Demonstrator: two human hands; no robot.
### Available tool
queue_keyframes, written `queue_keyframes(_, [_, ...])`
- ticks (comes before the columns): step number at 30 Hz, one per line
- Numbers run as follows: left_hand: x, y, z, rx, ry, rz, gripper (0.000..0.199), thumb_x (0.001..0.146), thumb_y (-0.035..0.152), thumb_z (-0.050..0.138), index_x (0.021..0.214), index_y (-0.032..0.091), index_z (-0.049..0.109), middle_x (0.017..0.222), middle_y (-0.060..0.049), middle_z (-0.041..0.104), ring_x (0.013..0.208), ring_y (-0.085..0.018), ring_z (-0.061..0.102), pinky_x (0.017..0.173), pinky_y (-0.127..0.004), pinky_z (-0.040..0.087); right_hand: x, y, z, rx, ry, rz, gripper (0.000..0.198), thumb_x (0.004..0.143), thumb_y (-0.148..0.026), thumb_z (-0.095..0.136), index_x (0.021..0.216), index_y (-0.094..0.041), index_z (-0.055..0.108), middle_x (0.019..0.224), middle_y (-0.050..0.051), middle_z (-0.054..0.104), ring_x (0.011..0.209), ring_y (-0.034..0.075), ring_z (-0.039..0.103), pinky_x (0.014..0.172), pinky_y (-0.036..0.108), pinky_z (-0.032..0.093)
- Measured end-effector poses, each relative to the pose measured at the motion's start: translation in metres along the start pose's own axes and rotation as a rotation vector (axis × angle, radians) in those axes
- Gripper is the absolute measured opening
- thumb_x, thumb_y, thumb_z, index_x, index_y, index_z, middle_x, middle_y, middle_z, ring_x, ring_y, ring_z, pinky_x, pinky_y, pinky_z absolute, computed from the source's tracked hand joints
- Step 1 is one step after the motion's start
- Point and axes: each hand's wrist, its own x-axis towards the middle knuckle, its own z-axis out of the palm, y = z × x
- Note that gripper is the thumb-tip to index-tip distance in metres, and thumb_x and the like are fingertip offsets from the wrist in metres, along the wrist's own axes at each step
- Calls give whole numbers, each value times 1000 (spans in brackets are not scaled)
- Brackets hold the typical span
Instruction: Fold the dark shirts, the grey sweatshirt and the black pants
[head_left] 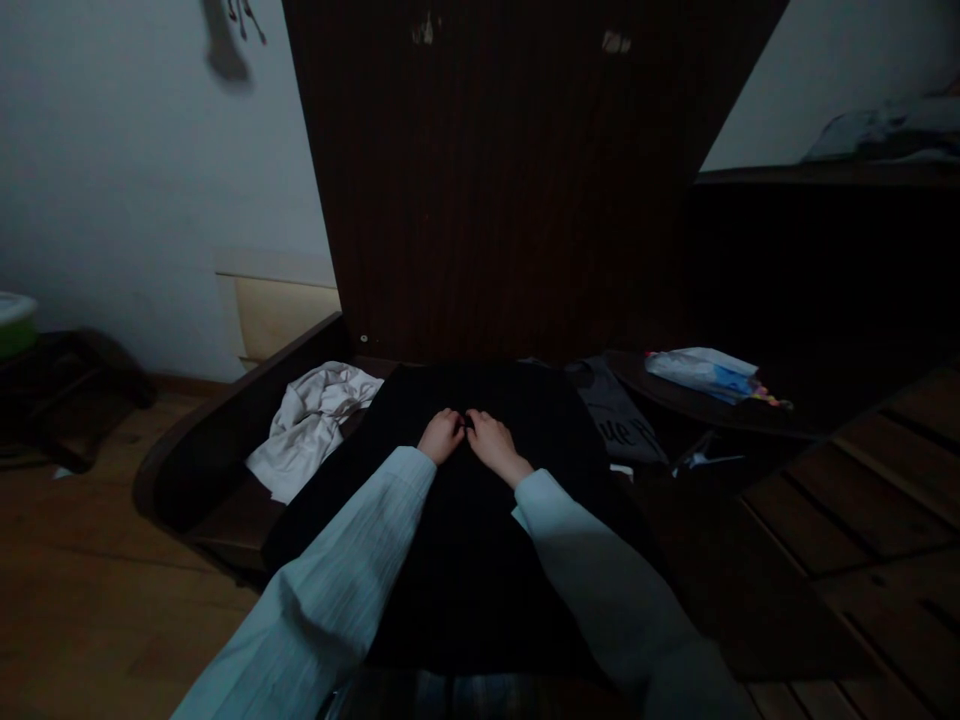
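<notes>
A large piece of black clothing (480, 570) lies spread out in front of me on a dark wooden surface; its exact kind is lost in the dim light. At its upper middle, my left hand (442, 436) and my right hand (490, 440) sit almost touching. The fingers of both hands are curled in and closed on the black cloth. Any small detail between the fingertips is too dark to make out.
Crumpled pale cloth (319, 415) lies left of the clothing. On the right are a grey garment with lettering (611, 410) and a blue-and-white plastic packet (705, 372). A tall dark wooden panel (510, 200) stands behind. A wooden slatted surface (862, 520) is at right.
</notes>
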Motion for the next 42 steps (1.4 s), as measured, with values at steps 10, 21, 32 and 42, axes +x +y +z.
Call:
queue_keyframes(10, [-27, -17, -51, -93, -282, 162, 40, 66, 19, 58, 106, 16, 53, 110, -8, 58, 104, -20, 52, 91, -31, 40, 4, 3, 22, 11, 64, -64, 32, 87, -19, 33, 114, -19, 50, 109, 8, 56, 97, 17, 55, 81, 26, 42])
queue_keyframes(21, [-123, -91, -132, 230, -12, -95, 52, 69, 31, 50, 117, 13, 42, 110, -13, 53, 101, -25, 50, 86, -37, 41, 3, 1, 21, 36, 78, -62, 31, 89, -23, 30, 111, -18, 52, 109, 8, 57, 97, 16, 55, 80, 25, 41])
queue_keyframes(32, [-126, -95, -126, 301, 39, -199, 22, 77, 25, 36, 93, 18, 50, 91, -7, 54, 81, -21, 55, 70, -31, 44, 2, -1, 19, 74, 81, -50, 35, 91, -39, 28, 104, -19, 54, 101, 7, 59, 92, 17, 57, 75, 25, 42])
queue_keyframes(42, [-117, -94, -124, 394, 54, 67, 30, 73, 16, 44, 100, 18, 56, 106, -11, 56, 96, -24, 53, 82, -37, 44, 1, 0, 19, 94, 96, -58, 33, 91, -34, 29, 106, -20, 56, 102, 7, 59, 91, 16, 57, 74, 23, 41])
